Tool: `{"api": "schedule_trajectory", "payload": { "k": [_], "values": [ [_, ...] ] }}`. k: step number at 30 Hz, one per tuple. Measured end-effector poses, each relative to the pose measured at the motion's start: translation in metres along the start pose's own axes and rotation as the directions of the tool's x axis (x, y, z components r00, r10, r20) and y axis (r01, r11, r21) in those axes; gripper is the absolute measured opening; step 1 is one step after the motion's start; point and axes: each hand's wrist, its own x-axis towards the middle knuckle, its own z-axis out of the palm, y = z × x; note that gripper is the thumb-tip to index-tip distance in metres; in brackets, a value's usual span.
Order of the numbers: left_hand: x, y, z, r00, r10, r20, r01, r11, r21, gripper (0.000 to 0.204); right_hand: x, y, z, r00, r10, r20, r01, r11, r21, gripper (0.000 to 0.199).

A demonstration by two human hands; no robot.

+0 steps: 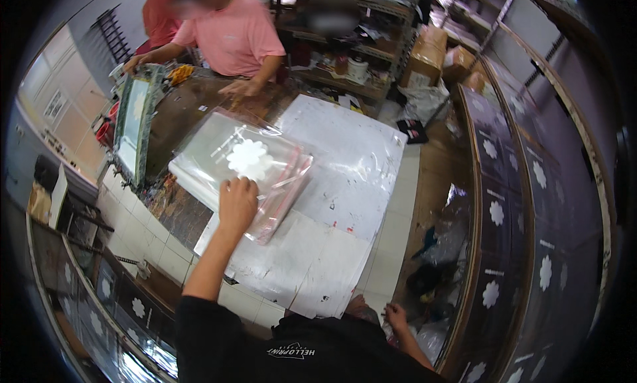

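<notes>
Your left hand [239, 198] has its fingers bunched together; under them lies the stack of clear, shiny plastic bags with a white flower shape [255, 163]; I can't tell if they pinch one; best go softly, keeping bags flat.

Reference point: bag stack [229, 137]; 12 o'clock faces the far edge of the table [174, 114]. The stack lies partly on the table top, partly on the cover sheet [345, 144], which extends from 1 to 5 o'clock. A framed screen [136, 124] stands tilted at the table edge between 9 and 10 o'clock. A co-worker [232, 38] stands behind the table at 12 o'clock. The shelving unit [342, 85] is between 1 and 2 o'clock; a cardboard box [424, 55] sits beside it at 2 o'clock. Right-hand racks [529, 210]: 3 o'clock. Left-hand racks [93, 295]: between 7 and 8 o'clock.
</notes>
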Motion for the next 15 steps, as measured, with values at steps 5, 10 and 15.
{"api": "schedule_trajectory", "payload": {
  "k": [5, 10, 15],
  "values": [
    [-0.032, 0.112, -0.042, 0.979, 0.200, 0.046, -0.192, 0.972, -0.133, 0.041, -0.067, -0.192, 0.043, 0.902, -0.318, 0.291, 0.134, 0.849, 0.512, 0.050],
    [-0.041, 0.205, -0.071, 0.901, 0.416, 0.125, -0.363, 0.879, -0.310, 0.047, -0.119, -0.298, 0.049, 0.663, -0.675, 0.324, 0.206, 0.580, 0.788, 0.048],
    [-0.068, 0.270, -0.078, 0.837, 0.536, 0.111, -0.434, 0.774, -0.460, 0.049, -0.112, -0.292, 0.038, 0.842, -0.538, -0.041, 0.485, 0.721, 0.495, 0.035]
  ]
}}
